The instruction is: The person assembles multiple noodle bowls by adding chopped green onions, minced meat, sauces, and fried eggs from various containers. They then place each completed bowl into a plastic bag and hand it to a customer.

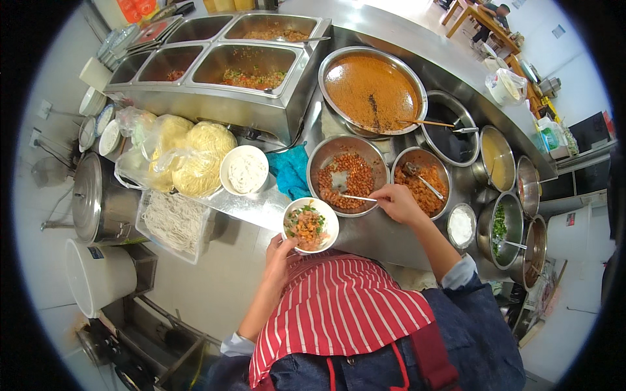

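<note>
My left hand (279, 257) grips a small white bowl (334, 229) by its near left side, over the counter's front edge. Inside lie orange-brown bits, green leaf pieces and paler chunks (306, 226). My right hand (396, 202) is closed on the handle of a metal spoon (358, 197). The spoon reaches into a steel bowl (380, 158) of reddish-brown roasted peanuts or beans (357, 164); its head is hard to make out among them. Just right of that stands a steel bowl (446, 168) of orange-brown chopped food, with another spoon (430, 189) resting in it.
Behind is a wide basin (420, 83) of orange-brown sauce. Rightward stand bowls of white powder (462, 225) and chopped greens (501, 221). On the left are a blue cloth (289, 171), a white bowl (244, 171), bagged noodles (202, 156) and a food-pan unit (228, 107).
</note>
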`<state>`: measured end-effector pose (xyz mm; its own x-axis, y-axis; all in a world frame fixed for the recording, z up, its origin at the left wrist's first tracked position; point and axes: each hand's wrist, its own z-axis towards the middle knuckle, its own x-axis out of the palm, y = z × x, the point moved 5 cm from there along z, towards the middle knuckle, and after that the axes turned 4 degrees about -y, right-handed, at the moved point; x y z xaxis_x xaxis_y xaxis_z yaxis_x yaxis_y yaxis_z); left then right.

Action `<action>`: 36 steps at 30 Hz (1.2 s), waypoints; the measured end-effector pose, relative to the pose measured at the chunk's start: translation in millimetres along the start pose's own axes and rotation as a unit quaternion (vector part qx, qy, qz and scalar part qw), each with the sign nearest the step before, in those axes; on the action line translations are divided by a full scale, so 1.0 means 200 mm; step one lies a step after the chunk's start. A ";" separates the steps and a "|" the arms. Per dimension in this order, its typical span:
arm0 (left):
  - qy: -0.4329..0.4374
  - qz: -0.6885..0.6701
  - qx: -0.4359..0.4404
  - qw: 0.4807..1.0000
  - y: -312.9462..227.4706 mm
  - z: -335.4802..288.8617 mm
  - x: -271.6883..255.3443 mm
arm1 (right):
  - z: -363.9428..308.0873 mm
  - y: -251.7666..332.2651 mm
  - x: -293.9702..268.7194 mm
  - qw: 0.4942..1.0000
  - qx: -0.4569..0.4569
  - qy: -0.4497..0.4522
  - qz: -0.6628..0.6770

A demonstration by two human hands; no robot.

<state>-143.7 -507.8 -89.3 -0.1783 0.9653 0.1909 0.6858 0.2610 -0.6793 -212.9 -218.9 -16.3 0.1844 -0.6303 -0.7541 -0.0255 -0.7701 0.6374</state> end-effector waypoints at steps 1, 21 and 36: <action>0.002 -0.003 -0.010 1.000 0.01 0.01 0.01 | -0.04 0.06 -0.03 0.999 -0.023 -0.021 -0.015; 0.083 -0.107 0.118 0.984 -0.24 -0.03 0.20 | 0.43 -0.55 -0.66 0.844 0.101 -0.315 0.423; 0.039 -0.080 0.001 0.996 -0.35 0.34 0.73 | 0.47 0.19 -0.84 0.912 -0.241 -0.315 0.107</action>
<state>-265.0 -384.7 -62.8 -0.2299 0.9081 0.3501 0.6513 0.4109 -0.6380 -337.9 -151.0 119.0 -0.3797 -0.8094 -0.4480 0.4678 -0.5858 0.6618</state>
